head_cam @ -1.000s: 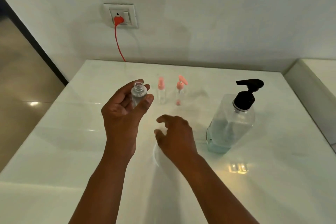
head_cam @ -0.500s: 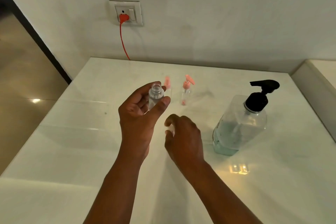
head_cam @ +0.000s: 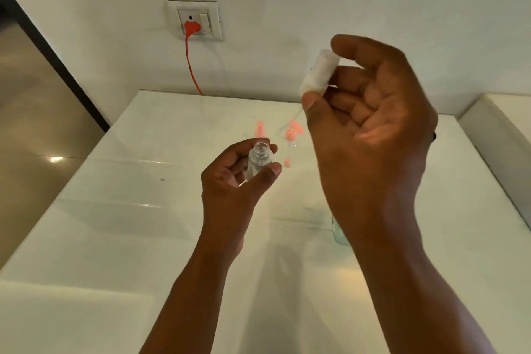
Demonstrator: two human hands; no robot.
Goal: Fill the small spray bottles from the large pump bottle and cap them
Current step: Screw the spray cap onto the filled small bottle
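My left hand holds a small clear spray bottle upright above the white table, its neck uncovered. My right hand is raised high to the right, pinching a white spray cap with a thin dip tube hanging from it, between thumb and forefinger. Two more small bottles with pink tops stand behind the held bottle. The large pump bottle is almost wholly hidden behind my right forearm; only its bluish base shows.
The white table meets the wall at the back, where an orange plug and cord hang from a socket. A raised white ledge borders the right side. The floor drops away on the left.
My right hand rose from the table surface, lifting the white spray cap up and to the right. The left hand kept the bottle steady.
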